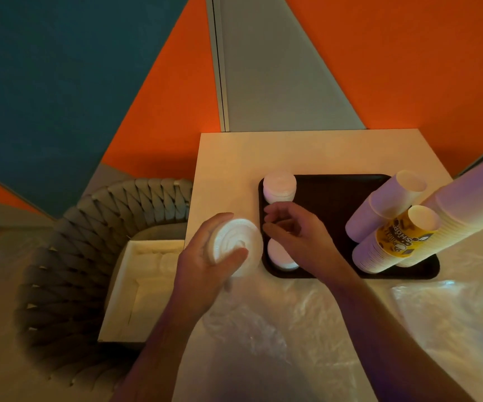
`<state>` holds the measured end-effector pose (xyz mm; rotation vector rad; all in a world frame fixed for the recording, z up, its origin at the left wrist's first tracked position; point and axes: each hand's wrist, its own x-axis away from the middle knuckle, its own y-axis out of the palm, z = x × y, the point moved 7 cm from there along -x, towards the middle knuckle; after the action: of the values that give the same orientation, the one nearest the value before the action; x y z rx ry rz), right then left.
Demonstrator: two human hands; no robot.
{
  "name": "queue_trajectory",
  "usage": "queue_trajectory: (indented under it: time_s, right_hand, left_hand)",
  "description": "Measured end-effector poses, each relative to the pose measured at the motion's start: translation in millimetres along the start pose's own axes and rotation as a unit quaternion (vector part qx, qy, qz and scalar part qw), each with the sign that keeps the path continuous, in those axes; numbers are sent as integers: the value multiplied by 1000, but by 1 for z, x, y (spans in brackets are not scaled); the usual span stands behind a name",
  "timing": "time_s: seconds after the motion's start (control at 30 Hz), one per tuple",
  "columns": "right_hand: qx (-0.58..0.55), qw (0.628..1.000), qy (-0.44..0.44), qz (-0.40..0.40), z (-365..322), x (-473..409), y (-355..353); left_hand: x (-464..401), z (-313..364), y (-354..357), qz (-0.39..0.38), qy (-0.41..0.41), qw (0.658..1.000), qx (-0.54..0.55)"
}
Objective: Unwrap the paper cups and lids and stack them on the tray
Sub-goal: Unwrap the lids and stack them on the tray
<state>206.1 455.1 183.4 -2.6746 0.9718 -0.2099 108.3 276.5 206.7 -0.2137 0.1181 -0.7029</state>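
Left hand (205, 256) grips a lid stack (234, 245) w/ curled fingers, just off the tray (336, 192) edge. Right hand (295, 230), fingers loosely bent, holds nothing I can see, hovering betw. two lid piles (280, 188). Seat stack upright in that gap; steady w/ right. Cups (385, 210) beyond.

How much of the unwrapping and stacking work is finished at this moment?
Mostly done: cup stacks and two lid stacks stand on the tray. The left hand holds more lids; the right hand hovers over the tray. Empty wrap lies nearby.
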Motion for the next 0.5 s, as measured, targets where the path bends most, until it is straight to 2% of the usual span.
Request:
queue_trajectory:
  time_s: [0.13,0.27,0.37,0.5]
  right_hand:
    - [-10,998,-2,-57,-20,10,10]
    - [-28,996,9,-87,-23,20,12]
    - [-82,993,15,-82,-26,27,11]
    - [-88,995,-3,-52,-32,33,3]
  left_hand:
    - [0,-3,7,-8,-15,999,50]
    - [3,6,11,-5,-3,999,41]
    - [0,9,11,2,0,999,47]
    - [-1,9,13,-8,5,994,105]
